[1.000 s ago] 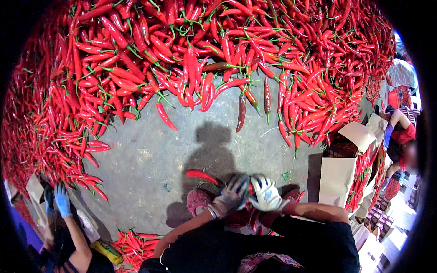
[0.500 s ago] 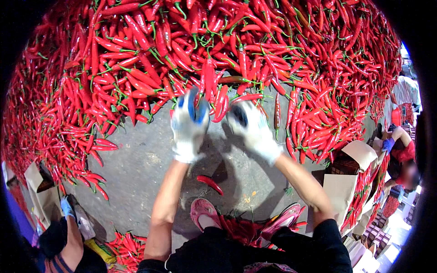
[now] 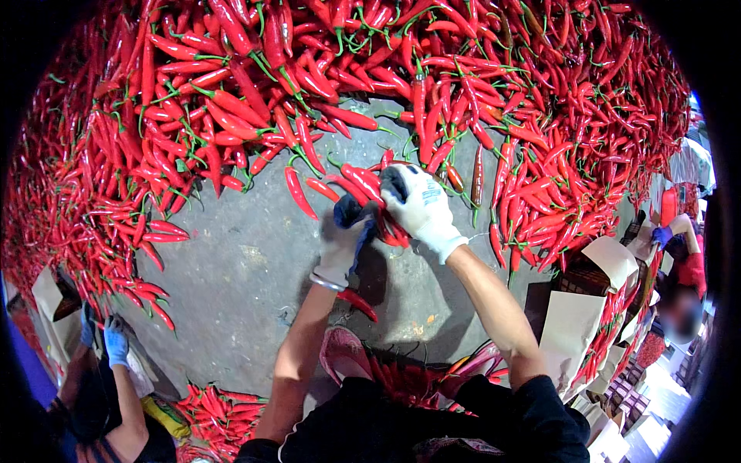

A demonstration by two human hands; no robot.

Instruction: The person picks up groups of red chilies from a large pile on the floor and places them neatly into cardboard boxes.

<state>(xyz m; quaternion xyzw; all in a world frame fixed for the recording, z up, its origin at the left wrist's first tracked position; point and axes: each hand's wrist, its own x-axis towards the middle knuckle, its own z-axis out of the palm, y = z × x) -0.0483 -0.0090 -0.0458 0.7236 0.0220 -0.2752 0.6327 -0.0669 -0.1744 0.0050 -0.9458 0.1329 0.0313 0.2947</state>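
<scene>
Several red chili peppers [image 3: 359, 182] are bunched between my two hands, just off the near edge of the big pile [image 3: 231, 116]. My left hand [image 3: 345, 241], in a white glove with blue on the palm side, closes round the bunch from the near left. On the right, my right hand [image 3: 423, 207], gloved the same way, grips it with curled fingers. Tips of the peppers poke out below between the hands. Two loose chili peppers lie just left of the bunch. Another chili pepper [image 3: 358, 304] lies on the grey floor, near my left wrist.
More chili peppers [image 3: 405, 383] lie between my pink shoes [image 3: 343, 351]. A heap [image 3: 220, 420] sits at lower left, beside a co-worker's blue-gloved hand [image 3: 116, 340]. At right stand paper-lined crates [image 3: 573, 324] with peppers; another person [image 3: 683, 262] is beyond them.
My hands have drawn peppers from the pile toward me and come together round them. A patch of grey floor now shows where they lay. The left co-worker's hands have shifted.
</scene>
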